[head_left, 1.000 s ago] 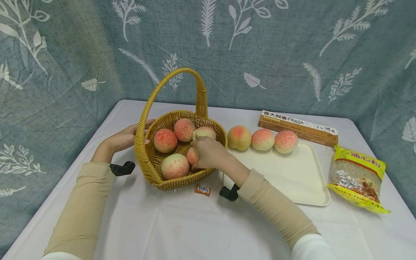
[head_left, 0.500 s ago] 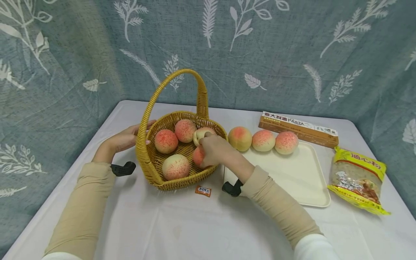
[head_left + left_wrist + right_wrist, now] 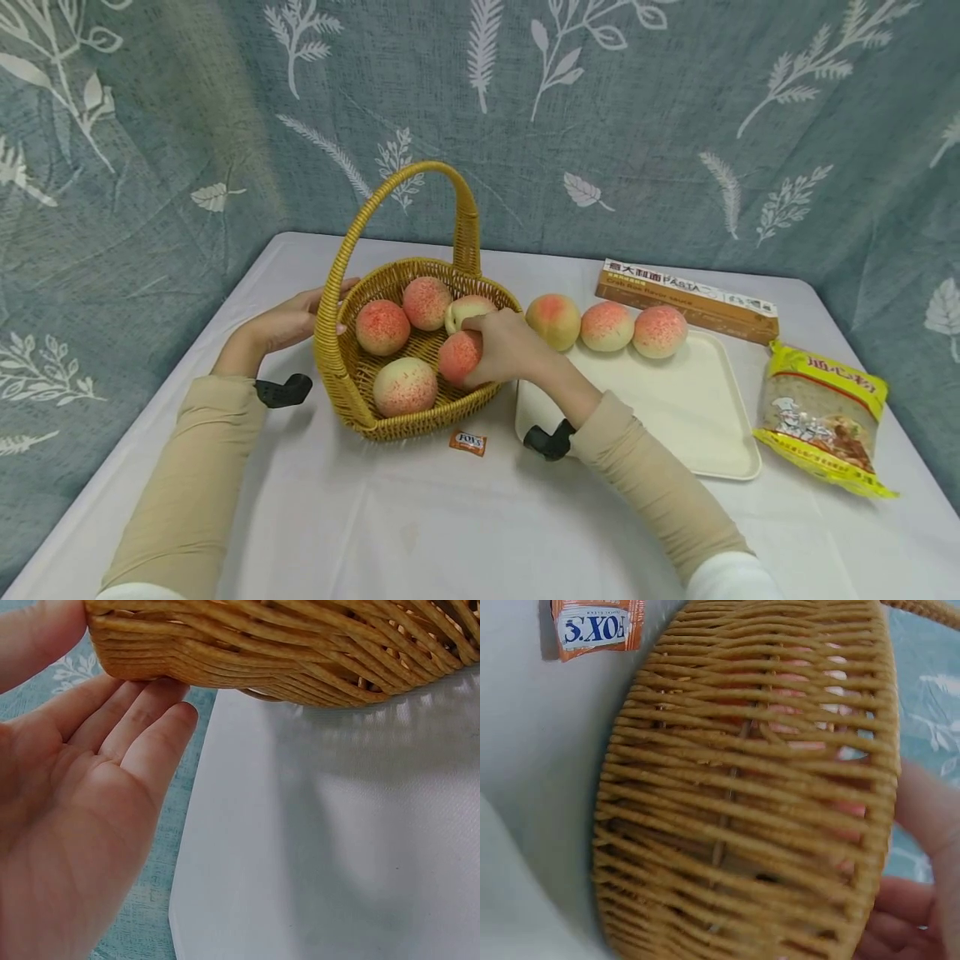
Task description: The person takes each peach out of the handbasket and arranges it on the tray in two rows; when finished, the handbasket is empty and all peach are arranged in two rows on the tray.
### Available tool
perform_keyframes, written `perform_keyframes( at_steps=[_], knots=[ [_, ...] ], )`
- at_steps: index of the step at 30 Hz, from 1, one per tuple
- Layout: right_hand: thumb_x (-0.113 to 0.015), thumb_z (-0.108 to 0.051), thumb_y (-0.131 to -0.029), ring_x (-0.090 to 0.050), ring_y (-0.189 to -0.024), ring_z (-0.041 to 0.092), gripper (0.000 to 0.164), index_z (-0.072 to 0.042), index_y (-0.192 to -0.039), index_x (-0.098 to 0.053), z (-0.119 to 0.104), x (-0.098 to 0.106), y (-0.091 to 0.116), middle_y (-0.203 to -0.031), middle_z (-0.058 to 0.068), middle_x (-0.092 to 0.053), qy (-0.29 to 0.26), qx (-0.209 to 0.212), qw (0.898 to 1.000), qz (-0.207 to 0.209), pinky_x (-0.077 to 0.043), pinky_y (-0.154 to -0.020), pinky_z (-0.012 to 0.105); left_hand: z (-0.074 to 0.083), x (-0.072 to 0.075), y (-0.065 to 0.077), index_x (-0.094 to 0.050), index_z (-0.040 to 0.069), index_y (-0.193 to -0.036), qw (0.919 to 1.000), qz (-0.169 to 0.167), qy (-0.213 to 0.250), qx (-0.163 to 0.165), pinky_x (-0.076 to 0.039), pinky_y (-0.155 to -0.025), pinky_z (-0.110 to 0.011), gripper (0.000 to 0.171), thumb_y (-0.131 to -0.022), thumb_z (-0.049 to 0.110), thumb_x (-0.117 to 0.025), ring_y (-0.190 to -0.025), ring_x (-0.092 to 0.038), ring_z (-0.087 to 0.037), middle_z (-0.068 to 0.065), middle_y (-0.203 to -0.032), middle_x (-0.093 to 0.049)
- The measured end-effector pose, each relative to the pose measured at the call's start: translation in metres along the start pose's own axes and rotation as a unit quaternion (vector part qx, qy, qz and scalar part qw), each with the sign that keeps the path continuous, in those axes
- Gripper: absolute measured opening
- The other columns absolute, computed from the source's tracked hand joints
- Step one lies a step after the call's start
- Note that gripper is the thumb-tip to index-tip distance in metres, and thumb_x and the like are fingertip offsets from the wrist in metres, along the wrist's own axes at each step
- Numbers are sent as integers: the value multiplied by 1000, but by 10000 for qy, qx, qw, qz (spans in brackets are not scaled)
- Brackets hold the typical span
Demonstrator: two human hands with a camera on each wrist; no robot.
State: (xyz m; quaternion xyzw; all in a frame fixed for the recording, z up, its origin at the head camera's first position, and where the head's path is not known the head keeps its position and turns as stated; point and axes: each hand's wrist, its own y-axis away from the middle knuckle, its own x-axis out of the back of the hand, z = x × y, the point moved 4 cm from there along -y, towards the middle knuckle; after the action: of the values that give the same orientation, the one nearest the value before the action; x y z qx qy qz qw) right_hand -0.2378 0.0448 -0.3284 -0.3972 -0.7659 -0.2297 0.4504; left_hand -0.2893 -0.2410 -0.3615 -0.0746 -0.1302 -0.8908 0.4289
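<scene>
In the head view, a wicker basket (image 3: 420, 429) with a tall arched handle holds several peaches. My right hand (image 3: 513, 350) reaches over its right rim and grips a reddish peach (image 3: 460, 358) between thumb and fingers. A pale peach (image 3: 471, 308) lies just behind that one; a speckled peach (image 3: 405, 387) sits at the front, and two redder ones lie at the left and back. My left hand (image 3: 288, 319) is at the basket's left side. In the left wrist view, its nearly straight fingers (image 3: 139, 720) touch the wicker. Basket weave hides much of the right hand in the right wrist view.
Three peaches (image 3: 607, 325) line the back of a cream tray (image 3: 652, 408) right of the basket. Behind it lies a pasta box (image 3: 686, 300), and a yellow pasta bag (image 3: 821, 417) lies at the right. A small orange candy packet (image 3: 468, 442) sits before the basket.
My right hand has shifted to the right within the basket, bringing the gripped peach slightly rightward and showing more of it. The left hand and the basket stay nearly in place.
</scene>
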Motion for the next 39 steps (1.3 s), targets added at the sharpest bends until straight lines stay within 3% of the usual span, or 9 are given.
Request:
perform_keyframes(
  at_steps=[4, 9, 12, 17, 22, 29, 35, 39],
  knots=[
    [-86, -18, -66, -65, -93, 21, 66, -2, -125, -63, 11, 4, 6, -107, 12, -69, -1299, -104, 9911, 288, -53, -78, 30, -2, 1, -1, -5, -8, -152, 10000, 10, 22, 14, -7, -112, -60, 83, -86, -6, -55, -143, -3, -43, -28, -158, -5],
    [-84, -4, -68, -65, -107, 28, 69, 5, -131, -57, 24, 10, 15, -119, 20, -65, -3081, -127, 9488, 677, -53, -85, 32, -1, 0, -1, -5, -8, -152, 10000, 8, 42, 36, -7, -112, -59, 83, -86, -6, -55, -144, -3, -42, -27, -158, -6],
    [-83, 1, -68, -65, -107, 29, 65, 7, -128, -59, 31, 15, 23, -117, 21, -66, -3468, 29, 9322, 1034, -53, -86, 34, -1, 0, -1, -5, -7, -153, 10000, 2, 37, 45, -8, -112, -60, 83, -86, -6, -55, -143, -4, -43, -28, -158, -6],
    [-83, 6, -67, -64, -107, 34, 62, 10, -125, -60, 39, 21, 37, -115, 24, -65, -3443, 269, 9266, 1490, -53, -87, 33, 0, 0, -1, -6, -7, -153, 10000, -20, 53, 44, -8, -111, -61, 83, -86, -6, -56, -143, -3, -44, -29, -157, -7],
    [-83, 4, -67, -62, -112, 33, 68, 9, -130, -57, 44, 27, 51, -121, 23, -58, -3362, 42, 9286, 1571, -50, -91, 31, -1, 0, 0, -5, -7, -153, 10000, -16, 61, 54, -6, -112, -61, 83, -86, -6, -55, -143, -1, -44, -28, -158, -5],
    [-86, 4, -65, -64, -110, 28, 67, 4, -126, -61, 57, 38, 72, -122, 19, -63, -3263, 39, 9262, 1887, -51, -90, 31, -2, 1, 1, -5, -6, -153, 9999, -27, 57, 89, -7, -111, -62, 84, -87, -5, -56, -143, -1, -43, -27, -158, -4],
    [-84, 10, -65, -62, -111, 32, 68, 9, -127, -58, 79, 47, 95, -125, 24, -60, -3022, -463, 9240, 2298, -50, -88, 25, -1, 1, 1, -4, -6, -153, 10000, -52, 35, 58, -7, -111, -63, 83, -88, -6, -55, -143, -1, -44, -27, -158, -3],
    [-82, 10, -68, -63, -109, 16, 66, 11, -129, -55, 91, 54, 111, -127, 27, -58, -3013, -803, 9179, 2455, -49, -88, 22, 0, 0, -1, -2, -7, -153, 9999, -103, 77, 7, -6, -110, -63, 84, -87, -7, -55, -143, 0, -45, -28, -158, -1]
  ],
)
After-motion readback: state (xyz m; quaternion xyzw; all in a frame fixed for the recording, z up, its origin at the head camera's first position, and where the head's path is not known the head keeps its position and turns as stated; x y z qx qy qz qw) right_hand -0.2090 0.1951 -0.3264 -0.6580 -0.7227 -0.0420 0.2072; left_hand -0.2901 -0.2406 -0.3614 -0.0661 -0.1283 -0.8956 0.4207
